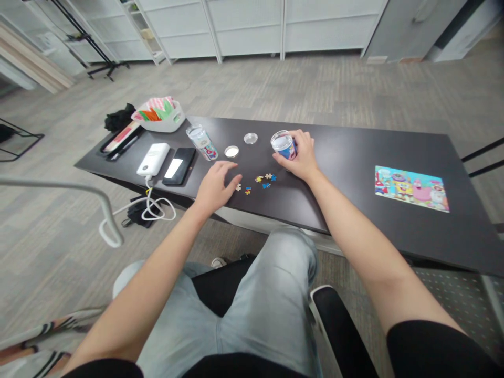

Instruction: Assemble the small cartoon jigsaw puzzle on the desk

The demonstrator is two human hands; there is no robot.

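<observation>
My right hand (301, 156) is wrapped round a clear jar (282, 145) with a blue printed side, its mouth uncovered. Fingers apart and holding nothing, my left hand (218, 185) hovers at the table's near side. Just to its right lie several small jigsaw pieces (259, 179), yellow, blue and pale. Beyond them are a white-looking round lid (231, 151) and a clear round lid (250, 138). A second clear jar (202, 142) with coloured print stands past my left hand. Off to the right, a colourful cartoon picture card (411, 188) lies flat.
Left on the dark table (346, 157) are a black phone (179, 167), a white power bank (153, 159) with a cable, and a white basket (167, 123) of bright packets. A grey tube (79, 184) crosses at far left. Another person's legs (47, 333) show lower left.
</observation>
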